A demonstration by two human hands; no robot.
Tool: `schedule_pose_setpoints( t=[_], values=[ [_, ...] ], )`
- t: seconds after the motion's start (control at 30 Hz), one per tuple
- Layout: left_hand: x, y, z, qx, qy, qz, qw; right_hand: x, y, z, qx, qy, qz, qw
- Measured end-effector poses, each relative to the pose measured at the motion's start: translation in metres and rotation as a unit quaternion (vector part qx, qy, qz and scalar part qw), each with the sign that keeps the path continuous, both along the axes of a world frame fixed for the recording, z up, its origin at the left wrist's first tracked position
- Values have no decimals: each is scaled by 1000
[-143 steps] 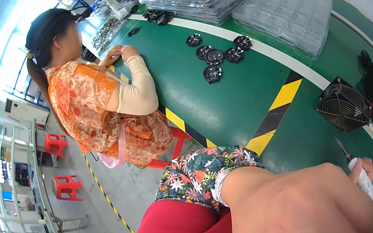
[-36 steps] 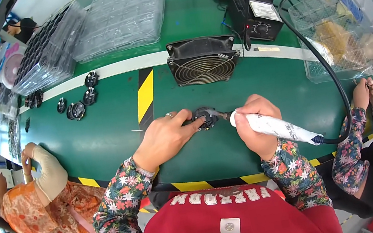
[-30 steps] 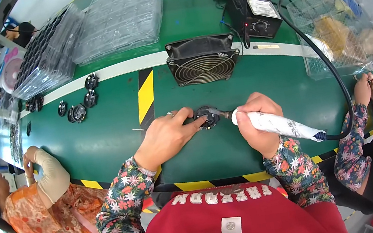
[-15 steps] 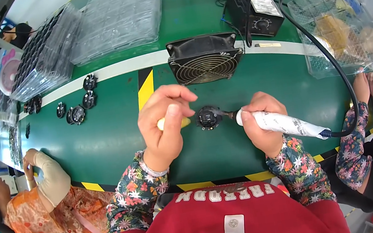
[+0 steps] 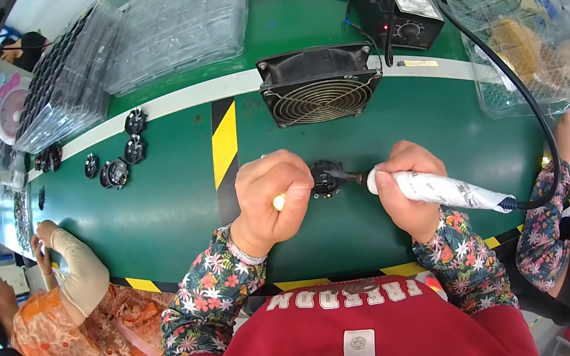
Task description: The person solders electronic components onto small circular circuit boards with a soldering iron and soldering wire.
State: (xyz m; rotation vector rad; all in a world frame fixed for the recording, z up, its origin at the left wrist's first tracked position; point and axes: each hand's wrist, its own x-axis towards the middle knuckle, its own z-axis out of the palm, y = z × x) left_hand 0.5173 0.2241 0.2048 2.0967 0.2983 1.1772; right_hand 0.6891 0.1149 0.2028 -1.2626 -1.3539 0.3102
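In my right hand (image 5: 414, 191) is a soldering iron (image 5: 444, 194), its handle wrapped in white. Its tip points left and reaches the small round black part (image 5: 326, 185), which lies on the green mat. Close against the left side of that part is my left hand (image 5: 272, 199), fingers curled closed. A pale yellow bit (image 5: 279, 202) shows between its fingers; whether it is a finger cover or a held thing I cannot make out. The hand partly hides the round part's left edge.
A black fan (image 5: 320, 86) stands beyond the part. A soldering station (image 5: 399, 14) and a clear plastic basket (image 5: 543, 62) are at the back right. Several black round parts (image 5: 118, 173) and stacked clear trays (image 5: 175, 24) lie left. Co-workers sit on both sides; the iron's cable (image 5: 521, 92) arcs right.
My left hand has moved right and down toward the round part, its fingers curling tighter. The right hand with the iron stays almost in place, and the view has shifted slightly.
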Motion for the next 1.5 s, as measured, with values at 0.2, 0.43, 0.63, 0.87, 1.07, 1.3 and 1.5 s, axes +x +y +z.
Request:
schedule_pose_setpoints(
  t=[0.2,0.43,0.63,0.87,1.07,1.3,1.5],
  values=[
    [4,8,5,12,19,-10,1000,2,9,2,5,-2,3,1000],
    [-5,2,5,57,27,10,998,-10,7,2,6,-13,11,1000],
    [18,-8,0,99,-46,13,994,1,-13,-14,27,60,-83,994],
    [14,-13,-7,99,-69,35,992,-4,-14,1,6,13,-45,999],
    [18,-13,-10,90,-80,30,992,-6,-12,5,-23,31,-85,996],
    [20,-13,-8,87,-95,26,991,-8,-10,6,-17,31,-86,996],
    [11,-16,-6,84,-61,22,994,-12,-9,6,-6,28,-57,998]
  ],
)
